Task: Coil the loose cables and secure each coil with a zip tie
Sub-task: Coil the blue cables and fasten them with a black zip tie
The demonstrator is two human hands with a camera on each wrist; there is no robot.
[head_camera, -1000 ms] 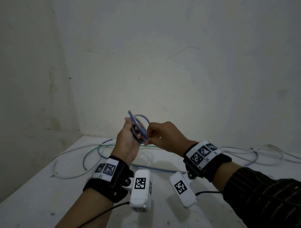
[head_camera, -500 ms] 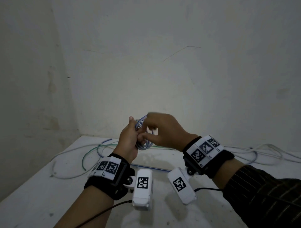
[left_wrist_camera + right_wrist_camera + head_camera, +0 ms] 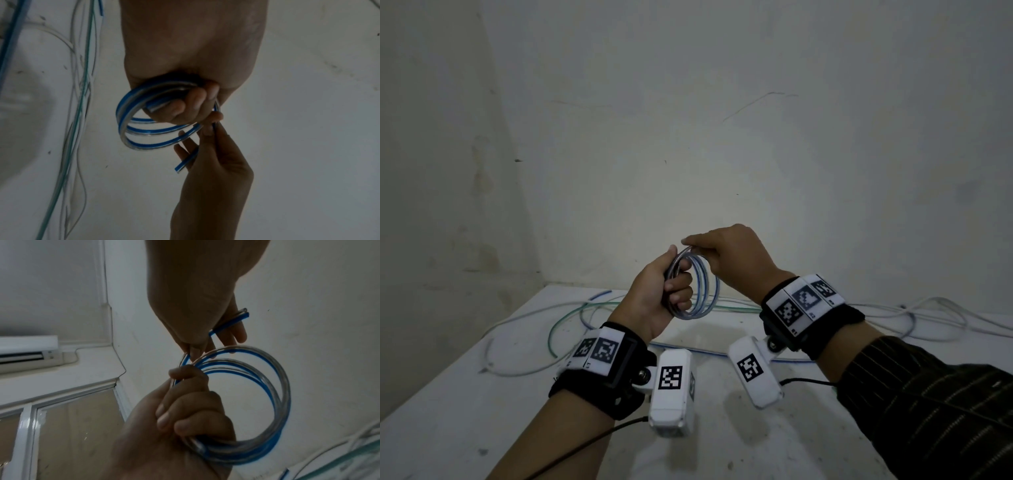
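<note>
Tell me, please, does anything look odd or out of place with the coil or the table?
The coil looks neat in the left hand, but its cut end sticks out loose past the right hand, and no zip tie shows. Other cables lie uncoiled on the table.

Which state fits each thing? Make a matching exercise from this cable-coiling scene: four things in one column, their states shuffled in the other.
Things:
1. left hand
2. right hand
3. blue-striped coil
4. green cable

States:
A. lies loose on the table
B. pinches the cable's free end
C. held up off the table
D. grips the bundled loops

Pairs: 1-D, 2-B, 3-C, 4-A
</note>
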